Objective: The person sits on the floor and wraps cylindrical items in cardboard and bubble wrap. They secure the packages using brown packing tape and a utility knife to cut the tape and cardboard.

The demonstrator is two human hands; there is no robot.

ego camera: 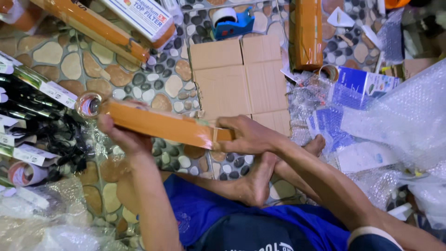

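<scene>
I hold a long box wrapped in orange-brown tape [158,123] level above the pebble-pattern floor. My left hand [121,137] grips its left end from below, beside a roll of clear tape [88,105] that sits at that end. My right hand [244,135] is closed over the right end of the box, fingers pressed on its top face. My bare feet [260,179] and crossed legs lie under the box.
A flattened cardboard box [241,79] lies ahead. A blue tape dispenser [232,22], more orange-wrapped long boxes [306,32] and a white carton [139,16] lie beyond. Bubble wrap [409,116] piles at right; black packaged items [28,111] at left.
</scene>
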